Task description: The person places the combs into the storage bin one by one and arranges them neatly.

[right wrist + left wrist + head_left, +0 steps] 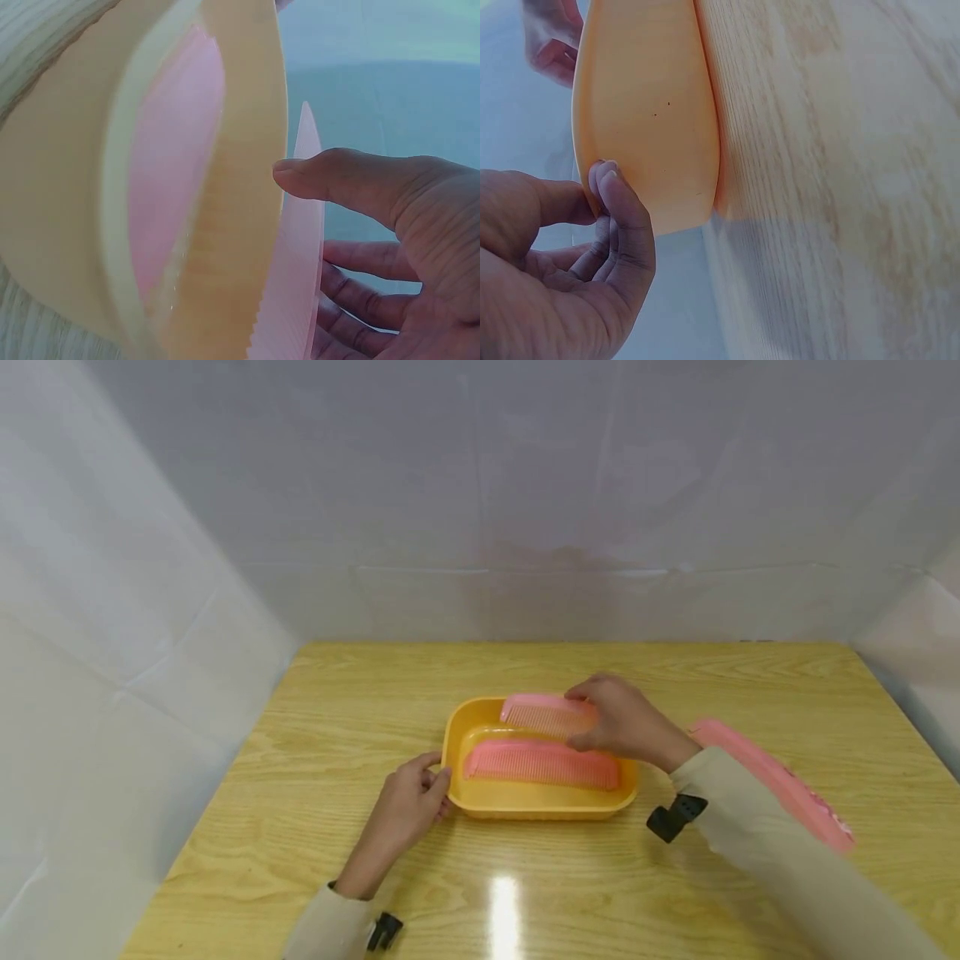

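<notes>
A yellow-orange plastic tray [517,800] sits on the wooden table. My left hand [405,806] pinches its left end, thumb and fingers at the rim, as the left wrist view also shows on the tray's outer wall [652,97]. Inside the tray a pink comb [540,762] lies lengthwise, teeth towards me. My right hand [630,722] holds a second pink comb [543,712] by its right end, over the tray's back side. In the right wrist view this comb [292,262] stands between the thumb and the other fingers, teeth pointing down.
To the right on the table [360,693] lies a long pink object [750,758] with a patterned edge, partly covered by the right sleeve [780,835]. White sheeting [480,527] surrounds the table at the back and sides. Dark wrist cameras hang below both wrists.
</notes>
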`<action>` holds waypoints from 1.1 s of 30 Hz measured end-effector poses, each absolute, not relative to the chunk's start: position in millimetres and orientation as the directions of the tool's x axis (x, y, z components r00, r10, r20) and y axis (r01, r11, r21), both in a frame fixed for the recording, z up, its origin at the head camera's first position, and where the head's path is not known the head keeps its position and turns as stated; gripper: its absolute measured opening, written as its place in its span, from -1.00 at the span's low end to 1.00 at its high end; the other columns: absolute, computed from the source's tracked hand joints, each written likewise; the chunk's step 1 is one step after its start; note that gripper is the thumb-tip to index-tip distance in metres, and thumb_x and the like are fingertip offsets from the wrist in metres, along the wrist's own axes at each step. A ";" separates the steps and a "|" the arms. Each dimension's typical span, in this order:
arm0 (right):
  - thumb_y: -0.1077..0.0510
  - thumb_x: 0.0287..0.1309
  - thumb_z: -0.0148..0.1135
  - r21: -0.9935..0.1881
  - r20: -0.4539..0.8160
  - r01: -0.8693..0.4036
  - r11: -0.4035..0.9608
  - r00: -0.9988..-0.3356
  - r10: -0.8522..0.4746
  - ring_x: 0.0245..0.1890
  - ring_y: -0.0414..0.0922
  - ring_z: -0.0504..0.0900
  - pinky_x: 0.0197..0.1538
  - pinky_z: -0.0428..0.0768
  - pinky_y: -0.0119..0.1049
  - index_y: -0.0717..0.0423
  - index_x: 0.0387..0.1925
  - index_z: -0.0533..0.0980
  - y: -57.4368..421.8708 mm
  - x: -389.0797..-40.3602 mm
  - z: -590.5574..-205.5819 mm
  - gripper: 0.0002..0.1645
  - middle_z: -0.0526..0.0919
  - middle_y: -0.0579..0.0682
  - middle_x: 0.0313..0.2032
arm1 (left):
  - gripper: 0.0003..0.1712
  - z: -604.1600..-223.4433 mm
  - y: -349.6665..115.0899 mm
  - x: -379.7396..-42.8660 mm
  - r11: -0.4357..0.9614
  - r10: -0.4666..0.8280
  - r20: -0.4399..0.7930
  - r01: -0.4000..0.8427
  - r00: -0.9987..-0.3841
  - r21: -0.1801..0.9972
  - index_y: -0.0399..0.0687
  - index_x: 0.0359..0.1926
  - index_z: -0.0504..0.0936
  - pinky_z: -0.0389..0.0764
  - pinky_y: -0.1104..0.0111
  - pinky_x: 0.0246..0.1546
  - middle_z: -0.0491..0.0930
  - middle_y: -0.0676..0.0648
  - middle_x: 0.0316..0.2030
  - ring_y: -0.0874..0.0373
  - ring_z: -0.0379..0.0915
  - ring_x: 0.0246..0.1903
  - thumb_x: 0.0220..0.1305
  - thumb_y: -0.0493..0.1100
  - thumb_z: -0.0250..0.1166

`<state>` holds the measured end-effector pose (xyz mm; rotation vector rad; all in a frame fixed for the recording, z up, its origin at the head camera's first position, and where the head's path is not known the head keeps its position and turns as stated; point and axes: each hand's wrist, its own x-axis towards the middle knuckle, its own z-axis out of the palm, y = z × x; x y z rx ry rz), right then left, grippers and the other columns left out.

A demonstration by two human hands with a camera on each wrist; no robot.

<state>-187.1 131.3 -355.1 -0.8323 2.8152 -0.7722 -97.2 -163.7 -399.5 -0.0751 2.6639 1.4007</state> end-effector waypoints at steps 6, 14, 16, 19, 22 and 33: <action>0.10 -0.03 0.62 -0.495 0.040 -0.494 0.715 -0.835 -0.549 0.03 0.16 0.58 0.14 0.57 0.09 0.38 0.14 0.56 121.6 -184.4 -357.2 -0.26 0.62 0.24 0.03 | -0.53 -399.9 -163.9 -96.4 0.570 0.017 -0.137 -0.103 -0.990 0.815 -0.40 0.33 0.43 0.64 0.34 -0.52 0.62 -0.05 -0.46 0.16 0.59 -0.52 0.53 -0.23 0.13; 0.12 -0.04 0.63 -0.511 0.018 -0.495 0.703 -0.824 -0.567 0.06 0.14 0.58 0.16 0.57 0.06 0.38 0.15 0.56 108.7 -179.5 -359.4 -0.26 0.61 0.22 0.05 | -0.52 -400.2 -164.7 -95.6 0.567 0.021 -0.133 -0.098 -0.991 0.818 -0.41 0.34 0.42 0.65 0.33 -0.52 0.62 -0.05 -0.46 0.18 0.59 -0.53 0.53 -0.23 0.13; 0.12 -0.04 0.63 -0.510 0.013 -0.498 0.701 -0.819 -0.573 0.05 0.14 0.57 0.16 0.57 0.06 0.37 0.15 0.57 105.6 -179.0 -360.4 -0.26 0.61 0.22 0.04 | -0.52 -400.0 -164.8 -95.3 0.565 0.019 -0.133 -0.099 -0.991 0.819 -0.42 0.34 0.42 0.66 0.32 -0.52 0.62 -0.05 -0.46 0.17 0.59 -0.53 0.53 -0.23 0.13; 0.11 -0.05 0.63 -0.504 0.002 -0.499 0.705 -0.817 -0.576 0.03 0.12 0.57 0.14 0.57 0.03 0.35 0.15 0.57 101.1 -178.6 -362.3 -0.26 0.61 0.20 0.03 | -0.52 -399.8 -164.9 -94.7 0.564 0.018 -0.136 -0.102 -0.991 0.819 -0.42 0.34 0.42 0.66 0.31 -0.52 0.62 -0.05 -0.46 0.14 0.60 -0.52 0.53 -0.23 0.13; 0.09 -0.04 0.63 -0.492 -0.003 -0.510 0.706 -0.810 -0.587 0.03 0.11 0.57 0.13 0.58 0.02 0.33 0.16 0.57 97.9 -178.1 -364.6 -0.26 0.62 0.18 0.04 | -0.52 -399.8 -164.8 -94.3 0.569 0.018 -0.138 -0.103 -0.990 0.816 -0.41 0.34 0.42 0.65 0.32 -0.53 0.62 -0.05 -0.46 0.10 0.62 -0.50 0.53 -0.23 0.13; 0.09 0.02 0.60 -0.499 -0.019 -0.519 0.694 -0.794 -0.608 0.22 0.18 0.51 0.27 0.49 0.07 0.32 0.18 0.56 92.4 -172.9 -374.1 -0.28 0.61 0.21 0.15 | -0.51 -399.3 -164.8 -93.8 0.570 0.019 -0.141 -0.105 -0.990 0.815 -0.41 0.35 0.41 0.64 0.33 -0.52 0.62 -0.05 -0.46 0.09 0.62 -0.49 0.53 -0.22 0.13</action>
